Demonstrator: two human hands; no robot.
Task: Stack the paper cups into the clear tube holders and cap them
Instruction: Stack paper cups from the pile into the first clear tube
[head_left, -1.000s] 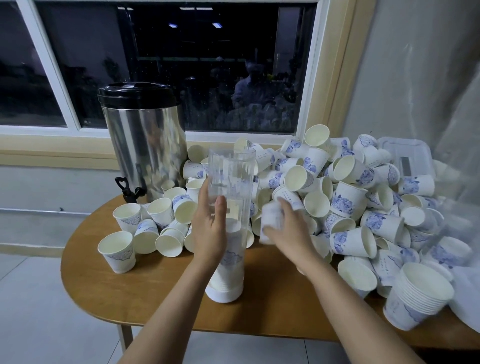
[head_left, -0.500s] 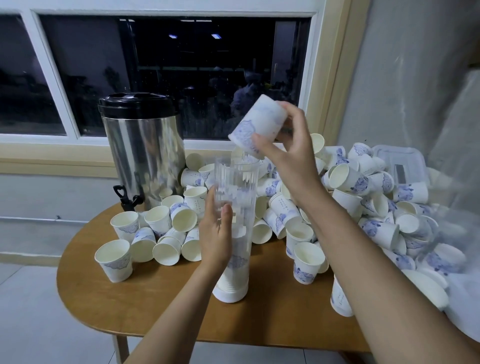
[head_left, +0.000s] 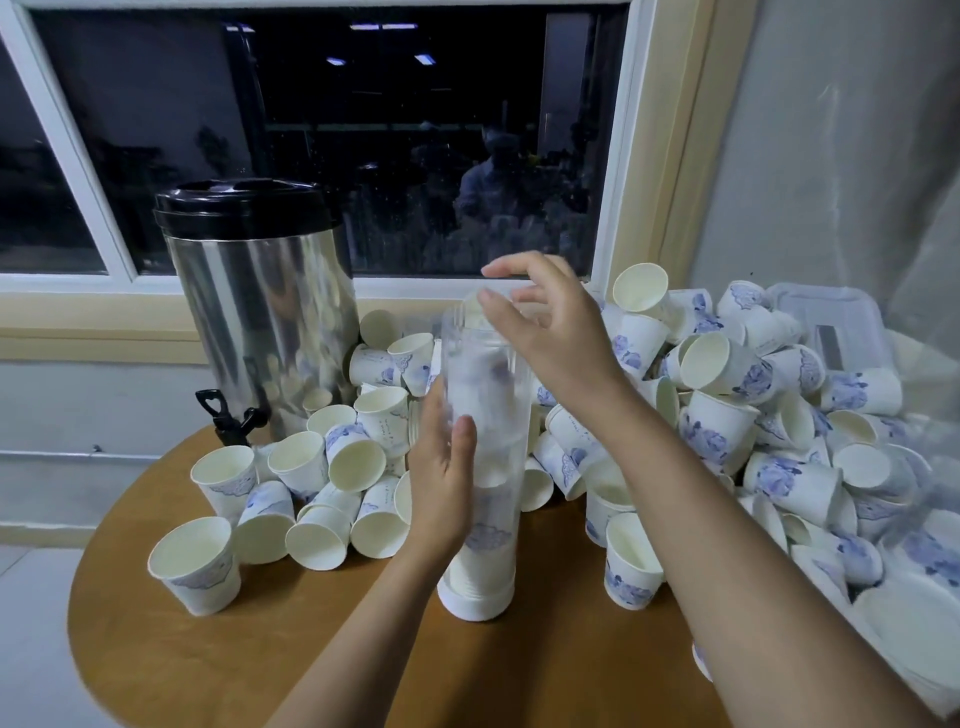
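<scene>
A dark window (head_left: 363, 130) backs my round wooden bench (head_left: 156, 654). The clear tube (head_left: 485, 374) stands upright mid-bench on its white base (head_left: 475, 604), with nested cups (head_left: 483, 564) filling its lower half. My left hand (head_left: 441, 493) grips its middle. My right hand (head_left: 550, 332) hovers over its mouth, fingers (head_left: 501, 270) spread. Loose cups (head_left: 727, 415) crowd behind and to the right; bare wood lies in front.

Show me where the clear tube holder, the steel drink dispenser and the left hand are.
clear tube holder (head_left: 493, 410), head view, its clear upper wall
steel drink dispenser (head_left: 260, 332), head view, middle of its shiny body
left hand (head_left: 441, 488), head view, back of the hand
</scene>
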